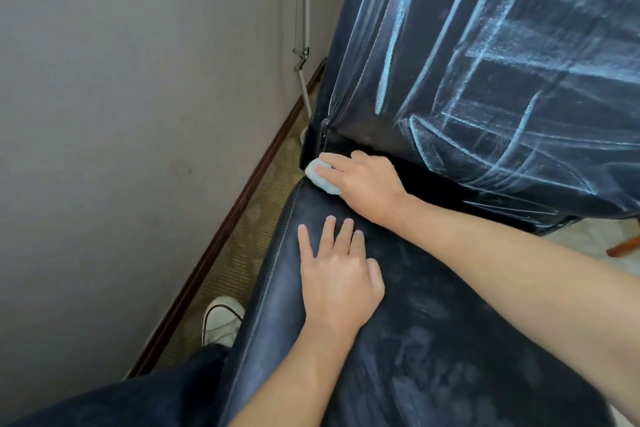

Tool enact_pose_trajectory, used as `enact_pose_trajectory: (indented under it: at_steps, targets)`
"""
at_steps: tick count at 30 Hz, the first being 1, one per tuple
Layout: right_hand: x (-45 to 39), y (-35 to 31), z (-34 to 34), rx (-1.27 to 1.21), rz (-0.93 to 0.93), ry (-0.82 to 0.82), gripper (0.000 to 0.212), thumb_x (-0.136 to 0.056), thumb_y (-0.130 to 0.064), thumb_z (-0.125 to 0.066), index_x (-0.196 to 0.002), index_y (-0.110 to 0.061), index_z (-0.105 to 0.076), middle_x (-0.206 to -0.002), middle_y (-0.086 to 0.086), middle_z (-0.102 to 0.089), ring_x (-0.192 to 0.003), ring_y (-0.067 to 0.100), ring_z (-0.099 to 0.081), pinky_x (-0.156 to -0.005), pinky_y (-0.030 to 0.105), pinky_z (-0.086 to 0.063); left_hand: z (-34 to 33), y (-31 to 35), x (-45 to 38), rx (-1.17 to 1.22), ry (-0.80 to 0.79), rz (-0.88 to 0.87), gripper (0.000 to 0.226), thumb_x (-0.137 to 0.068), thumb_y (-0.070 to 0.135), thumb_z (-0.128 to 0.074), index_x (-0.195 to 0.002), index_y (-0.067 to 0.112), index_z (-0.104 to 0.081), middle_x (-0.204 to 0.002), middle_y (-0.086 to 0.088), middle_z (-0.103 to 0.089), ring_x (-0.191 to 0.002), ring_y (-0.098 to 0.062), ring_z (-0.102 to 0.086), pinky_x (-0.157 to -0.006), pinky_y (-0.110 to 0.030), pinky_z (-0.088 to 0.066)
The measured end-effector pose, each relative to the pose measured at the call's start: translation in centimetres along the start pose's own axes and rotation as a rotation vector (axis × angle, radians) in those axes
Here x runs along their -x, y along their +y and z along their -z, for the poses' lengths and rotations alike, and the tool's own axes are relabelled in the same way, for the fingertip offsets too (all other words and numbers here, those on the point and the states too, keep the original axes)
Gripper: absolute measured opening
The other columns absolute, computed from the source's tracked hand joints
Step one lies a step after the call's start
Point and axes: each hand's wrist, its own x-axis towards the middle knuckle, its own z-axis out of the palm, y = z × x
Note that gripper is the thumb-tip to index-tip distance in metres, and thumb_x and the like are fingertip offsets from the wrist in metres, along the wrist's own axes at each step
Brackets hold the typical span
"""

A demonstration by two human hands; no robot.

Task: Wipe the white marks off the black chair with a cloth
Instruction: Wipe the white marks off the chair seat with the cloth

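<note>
The black chair's seat (415, 340) fills the lower middle, with faint smeared white haze on it. Its backrest (433, 55) rises at the upper right, covered in bright white chalk-like marks (512, 87). My right hand (363, 184) presses a small white cloth (320, 175) on the seat's far left corner, near the gap under the backrest. My left hand (337, 270) rests flat on the seat with fingers straight and spread, just in front of the right hand.
A grey wall (138, 114) with a dark baseboard (225, 236) runs close along the chair's left side. A narrow strip of carpet lies between them, with my white shoe (221, 319) on it. A thin metal rod (303, 45) leans by the wall.
</note>
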Motion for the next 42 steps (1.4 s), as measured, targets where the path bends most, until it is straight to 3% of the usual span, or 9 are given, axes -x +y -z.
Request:
enact_pose_trajectory:
  at_steps: [4, 11, 20, 24, 27, 31, 34, 37, 42]
  targets:
    - [9.9, 4.9, -0.6, 0.006, -0.189, 0.087, 0.043, -0.077, -0.002, -0.065, -0.111, -0.027, -0.072, -0.117, -0.007, -0.071, -0.062, 0.026, -0.054, -0.044, 0.032, -0.044, 0.1, 0.2, -0.1, -0.009, -0.001, -0.013, 0.048, -0.086, 0.026, -0.042, -0.114, 0.011, -0.078, -0.131, -0.005, -0.072, -0.135, -0.031, -0.058, -0.116, -0.067, -0.033]
    - [22.5, 6.8, 0.2, -0.277, -0.967, -0.151, 0.045, -0.09, -0.018, -0.069, -0.135, -0.025, -0.063, -0.109, 0.007, -0.061, -0.078, 0.039, -0.063, -0.061, 0.037, -0.046, -0.3, 0.5, 0.1, -0.078, 0.005, -0.047, 0.048, -0.089, 0.025, -0.04, -0.114, 0.005, -0.075, -0.132, -0.01, -0.07, -0.134, -0.037, -0.057, -0.115, -0.066, -0.033]
    - [23.1, 5.3, 0.4, -0.654, -1.207, 0.122, 0.033, -0.1, -0.038, -0.059, -0.13, -0.026, -0.065, -0.107, 0.004, -0.063, -0.099, 0.026, -0.06, -0.073, 0.033, -0.039, -0.3, 4.1, -2.5, -0.262, -0.247, -0.262, 0.053, -0.091, 0.028, -0.038, -0.132, 0.01, -0.066, -0.142, -0.012, -0.061, -0.129, -0.052, -0.05, -0.108, -0.062, -0.042]
    - [25.2, 8.5, 0.5, -0.609, -1.602, 0.291, 0.04, -0.103, -0.037, -0.054, -0.133, -0.011, -0.059, -0.122, 0.014, -0.061, -0.111, 0.034, -0.057, -0.079, 0.032, -0.033, -2.9, 10.6, -4.8, -0.235, -0.454, -0.315, 0.062, -0.103, 0.052, -0.021, -0.162, 0.036, -0.028, -0.173, -0.001, -0.02, -0.158, -0.04, -0.01, -0.125, -0.065, -0.005]
    - [23.4, 9.9, 0.0, -0.644, -1.893, 0.203, 0.041, -0.105, -0.036, -0.049, -0.134, -0.007, -0.05, -0.134, 0.015, -0.055, -0.115, 0.04, -0.058, -0.084, 0.041, -0.041, -4.9, 12.1, -4.3, -0.314, -0.49, -0.299, 0.069, -0.101, 0.063, -0.008, -0.165, 0.041, 0.006, -0.175, -0.001, 0.011, -0.157, -0.045, 0.017, -0.119, -0.073, 0.012]
    - [16.2, 5.4, -0.1, -0.66, -1.597, 0.107, 0.038, -0.104, -0.043, -0.048, -0.123, -0.011, -0.049, -0.123, 0.011, -0.058, -0.097, 0.039, -0.065, -0.074, 0.04, -0.045, -4.7, 11.2, -3.9, -0.264, -0.432, -0.292, 0.07, -0.103, 0.063, -0.015, -0.167, 0.038, -0.002, -0.176, 0.002, -0.001, -0.16, -0.039, 0.01, -0.123, -0.068, 0.009]
    - [12.5, 3.8, 0.0, -0.751, -1.225, 0.082, 0.032, -0.102, -0.043, -0.052, -0.117, -0.015, -0.057, -0.109, 0.005, -0.064, -0.09, 0.032, -0.065, -0.071, 0.037, -0.045, -4.7, 10.5, -3.4, -0.045, -0.201, -0.217, 0.06, -0.1, 0.045, -0.04, -0.156, 0.024, -0.046, -0.156, 0.003, -0.053, -0.158, -0.029, -0.026, -0.128, -0.058, -0.012]
    - [14.1, 5.2, -0.2, -0.696, -1.006, 0.021, 0.034, -0.1, -0.044, -0.054, -0.12, -0.018, -0.059, -0.11, 0.004, -0.065, -0.092, 0.033, -0.065, -0.071, 0.037, -0.042, -5.1, 10.4, -2.8, 0.058, -0.056, -0.164, 0.052, -0.092, 0.028, -0.042, -0.136, 0.016, -0.067, -0.141, 0.002, -0.067, -0.148, -0.026, -0.045, -0.127, -0.054, -0.024]
    - [21.5, 8.2, -2.3, -0.455, -1.27, 0.111, 0.025, -0.098, -0.036, -0.057, -0.111, -0.016, -0.064, -0.103, 0.008, -0.067, -0.088, 0.04, -0.066, -0.064, 0.038, -0.036, -5.7, 10.3, -2.6, 0.06, 0.016, -0.181, 0.05, -0.087, 0.022, -0.045, -0.126, 0.006, -0.073, -0.141, -0.007, -0.067, -0.142, -0.03, -0.053, -0.123, -0.056, -0.032]
